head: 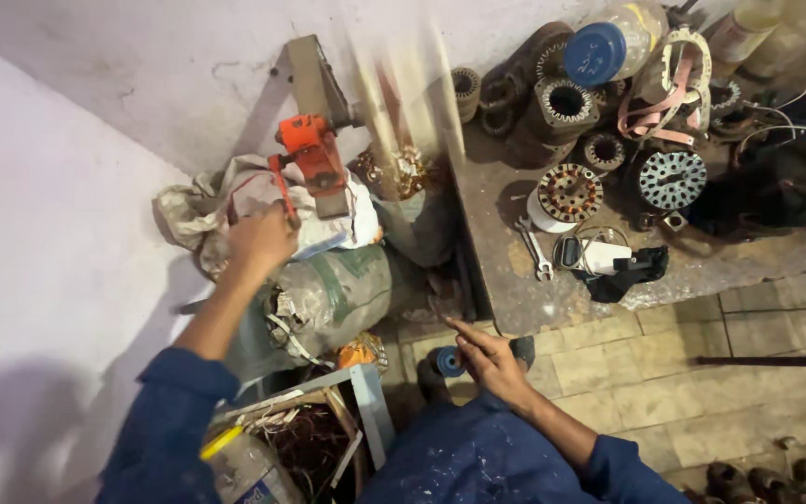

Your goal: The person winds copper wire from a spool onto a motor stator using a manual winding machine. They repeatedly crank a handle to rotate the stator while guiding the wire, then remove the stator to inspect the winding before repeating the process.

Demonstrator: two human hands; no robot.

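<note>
Right hand (494, 362) rested loose, finger pointing, beside blue spool (450, 360) on floor. Left hand (258, 245) gripped orange winder's crank (279, 191) atop sacks; winding seemed underway, I judged steady cranking needed.

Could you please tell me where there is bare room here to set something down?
The tiled floor right of the right hand is mostly bare. On the stone slab, a strip lies open between its left edge and the wrench. The slab's rear is crowded with motor stators, and sacks fill the corner by the left hand.
</note>
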